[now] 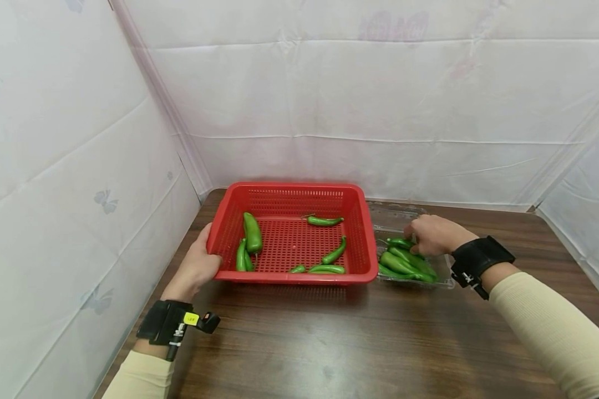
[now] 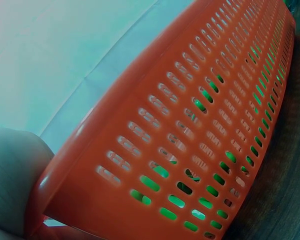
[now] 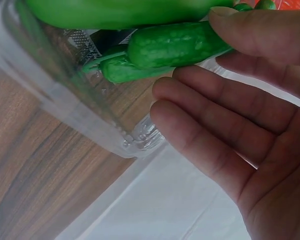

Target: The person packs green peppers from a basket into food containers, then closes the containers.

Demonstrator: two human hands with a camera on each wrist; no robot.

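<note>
My left hand [image 1: 196, 267] fingers clamped on the red basket [image 1: 359, 233] rim, right hand [image 1: 431, 235] fingers pinching a green pepper [image 3: 177, 44] in the clear tray [image 1: 446, 282] on the tabletop [image 1: 329, 343]

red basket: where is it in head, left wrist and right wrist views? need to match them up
Head: red basket sits centre on the table, left hand gripping its near-left corner.
Left wrist: fills most of the frame, slotted wall running diagonally, peppers green through the slots.
Right wrist: only a sliver of red at the top right corner.
Shared landmark: the green peppers, seen in all three views.
</note>
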